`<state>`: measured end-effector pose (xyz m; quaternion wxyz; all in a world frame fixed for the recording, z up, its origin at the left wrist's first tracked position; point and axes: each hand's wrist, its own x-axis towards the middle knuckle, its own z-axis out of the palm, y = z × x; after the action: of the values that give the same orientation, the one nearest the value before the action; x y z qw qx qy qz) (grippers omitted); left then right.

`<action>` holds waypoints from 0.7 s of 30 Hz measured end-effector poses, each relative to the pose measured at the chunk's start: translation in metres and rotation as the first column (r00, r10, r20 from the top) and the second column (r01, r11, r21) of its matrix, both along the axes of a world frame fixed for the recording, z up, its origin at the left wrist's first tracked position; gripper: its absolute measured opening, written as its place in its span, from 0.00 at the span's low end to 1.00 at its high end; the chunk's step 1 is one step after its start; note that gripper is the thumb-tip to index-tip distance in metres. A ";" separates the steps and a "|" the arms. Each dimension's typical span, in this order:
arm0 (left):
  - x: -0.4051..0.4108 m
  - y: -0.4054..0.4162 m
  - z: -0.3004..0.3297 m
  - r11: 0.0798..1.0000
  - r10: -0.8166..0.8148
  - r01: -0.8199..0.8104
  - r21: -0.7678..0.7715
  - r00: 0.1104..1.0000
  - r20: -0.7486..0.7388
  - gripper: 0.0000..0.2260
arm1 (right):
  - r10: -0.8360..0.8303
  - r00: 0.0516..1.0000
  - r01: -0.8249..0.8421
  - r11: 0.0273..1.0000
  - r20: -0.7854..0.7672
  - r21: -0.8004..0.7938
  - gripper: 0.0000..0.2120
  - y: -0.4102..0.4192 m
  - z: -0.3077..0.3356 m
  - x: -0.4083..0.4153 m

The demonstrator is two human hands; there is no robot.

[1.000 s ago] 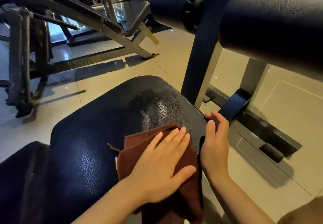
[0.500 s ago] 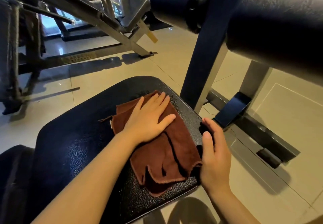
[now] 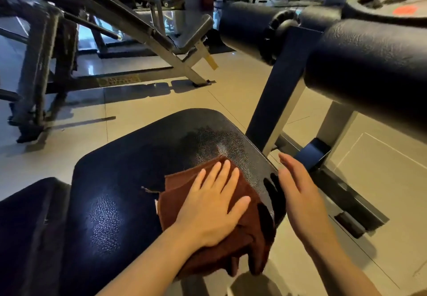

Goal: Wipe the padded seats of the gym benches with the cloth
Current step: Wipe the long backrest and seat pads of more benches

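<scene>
Cloth: brown cloth (image 3: 249, 233) is lying on the padded seat (image 3: 129, 180), near its right edge.
Left hand (image 3: 215, 205): fingers straight, pressing flat on the cloth.
Right hand (image 3: 298, 187): open, hovering beside the seat edge, holding nothing.

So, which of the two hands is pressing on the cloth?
The left hand, flat on the brown cloth. The right hand is beside the seat's edge.

Left hand (image 3: 213, 205) with cloth (image 3: 221, 224) pulled back from far end of padded seat (image 3: 120, 180) toward its near right corner (half second ago it lay flat further up seat). Cloth edge now hangs over seat's near rim. Right hand (image 3: 298, 187) released seat's right edge, fingers straight, just beside it.
</scene>
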<state>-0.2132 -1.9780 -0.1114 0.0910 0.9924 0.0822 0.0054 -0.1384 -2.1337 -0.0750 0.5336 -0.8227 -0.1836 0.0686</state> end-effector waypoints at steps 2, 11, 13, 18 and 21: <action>0.027 0.012 0.000 1.000 0.015 -0.016 0.020 1.000 0.020 0.32 | 0.035 0.996 -0.032 0.998 0.076 -0.050 0.18 0.010 0.011 -0.014; -0.004 0.072 0.020 0.771 0.494 -0.146 -0.620 0.751 0.438 0.15 | 0.233 0.949 -0.079 0.827 0.212 -0.557 0.28 0.103 -0.016 0.000; -0.036 0.084 0.015 0.775 0.581 -0.287 -0.563 0.674 0.456 0.11 | 0.314 0.922 -0.071 0.712 0.226 -0.699 0.34 0.122 -0.021 0.015; -0.104 0.048 -0.010 0.842 0.538 -0.467 -0.269 0.762 0.361 0.21 | 0.367 0.899 -0.029 0.592 0.238 -0.805 0.38 0.154 -0.021 0.054; -0.119 0.042 -0.020 0.837 0.547 -0.512 -0.195 0.767 0.335 0.21 | 0.433 0.860 -0.041 0.587 0.270 -0.809 0.36 0.141 -0.021 0.035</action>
<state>-0.3325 -1.9358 -0.1316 0.1452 0.9034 0.3397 0.2178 -0.1032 -1.9926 -0.0959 0.0524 -0.9303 -0.3621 0.0263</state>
